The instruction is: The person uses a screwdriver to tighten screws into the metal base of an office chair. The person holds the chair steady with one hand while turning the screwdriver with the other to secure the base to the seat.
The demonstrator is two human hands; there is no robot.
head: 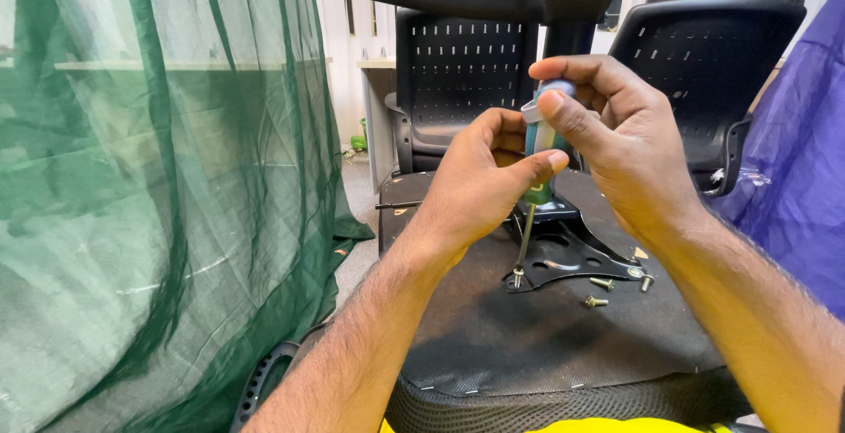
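Observation:
Both my hands hold a screwdriver (536, 188) with a green handle and a blue-grey cap, standing upright. My left hand (480, 182) wraps the lower handle. My right hand (616, 134) pinches the cap at the top. The metal shaft (525, 244) runs down to a screw (517, 273) in a black metal bracket (572, 257). The bracket lies on the underside of an upturned black chair seat (528, 336). Three loose screws (603, 284) lie to the right of the bracket.
A green net curtain (150, 187) hangs along the left. Two black perforated chair backs (462, 72) stand behind the seat. Purple plastic sheeting (805, 151) hangs at the right. A white desk stands at the back.

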